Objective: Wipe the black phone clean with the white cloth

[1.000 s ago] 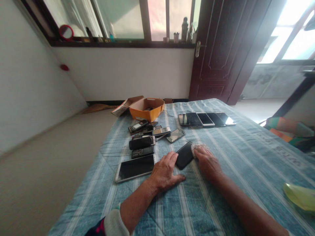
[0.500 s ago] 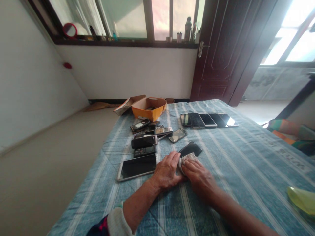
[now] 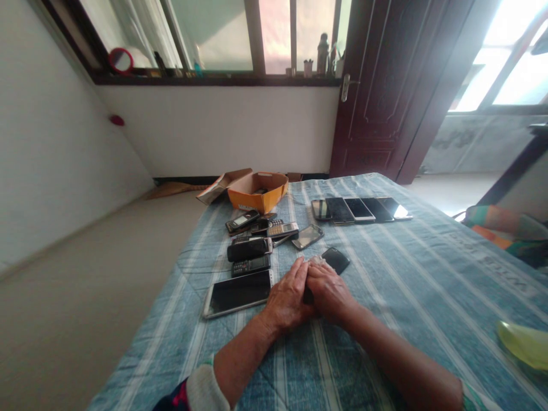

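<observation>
A black smartphone [image 3: 336,260] lies on the blue striped cloth [image 3: 385,274] in front of me, mostly covered by my hands. My left hand [image 3: 286,297] rests flat along the phone's left edge, fingers stretched out and touching it. My right hand [image 3: 329,291] lies over the phone and presses a small white rag [image 3: 315,260] onto its screen, fingers curled on the rag. Just left of my left hand lies a large white-rimmed phone [image 3: 237,292].
Several old keypad phones [image 3: 257,234] are piled beyond the large phone. A row of smartphones [image 3: 362,209] lies further back. An open orange cardboard box [image 3: 257,191] stands at the far edge. A green object [image 3: 524,342] sits at the right. A dark door [image 3: 385,85] is behind.
My right hand has slid the rag from the phone's far end back toward me, then partway up its screen. The left hand has kept its place beside the phone.
</observation>
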`<control>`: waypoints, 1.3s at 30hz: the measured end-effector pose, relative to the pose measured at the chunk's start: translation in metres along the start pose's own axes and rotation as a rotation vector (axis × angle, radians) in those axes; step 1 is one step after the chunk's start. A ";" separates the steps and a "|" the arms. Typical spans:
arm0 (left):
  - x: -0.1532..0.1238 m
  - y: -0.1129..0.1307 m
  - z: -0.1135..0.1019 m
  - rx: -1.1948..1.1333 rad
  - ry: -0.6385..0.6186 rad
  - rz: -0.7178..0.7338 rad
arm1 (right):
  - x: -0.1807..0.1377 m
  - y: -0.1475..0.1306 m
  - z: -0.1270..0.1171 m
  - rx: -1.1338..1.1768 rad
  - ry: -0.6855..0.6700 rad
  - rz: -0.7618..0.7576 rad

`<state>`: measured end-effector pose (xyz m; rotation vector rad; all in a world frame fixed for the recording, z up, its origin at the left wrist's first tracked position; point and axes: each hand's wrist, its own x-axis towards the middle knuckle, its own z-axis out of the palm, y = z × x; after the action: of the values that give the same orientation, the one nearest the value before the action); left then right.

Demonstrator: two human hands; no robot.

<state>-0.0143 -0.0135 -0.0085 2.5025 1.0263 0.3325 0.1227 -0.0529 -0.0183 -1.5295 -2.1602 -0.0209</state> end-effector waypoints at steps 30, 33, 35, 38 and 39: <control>-0.003 0.002 0.000 0.017 -0.010 0.028 | -0.004 0.024 -0.009 -0.013 -0.028 0.114; -0.003 0.003 -0.003 0.030 -0.016 0.022 | -0.003 0.032 -0.014 -0.053 -0.018 0.169; -0.003 0.005 -0.004 0.042 -0.022 0.014 | -0.003 0.038 -0.016 -0.079 -0.017 0.208; -0.003 0.007 -0.005 0.055 -0.033 0.005 | -0.003 0.048 -0.018 -0.110 -0.002 0.274; -0.003 0.007 -0.005 0.054 -0.034 0.003 | -0.003 0.050 -0.018 -0.118 0.006 0.293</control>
<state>-0.0146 -0.0187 -0.0010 2.5493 1.0313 0.2655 0.1750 -0.0420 -0.0170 -1.8968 -1.9401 -0.0561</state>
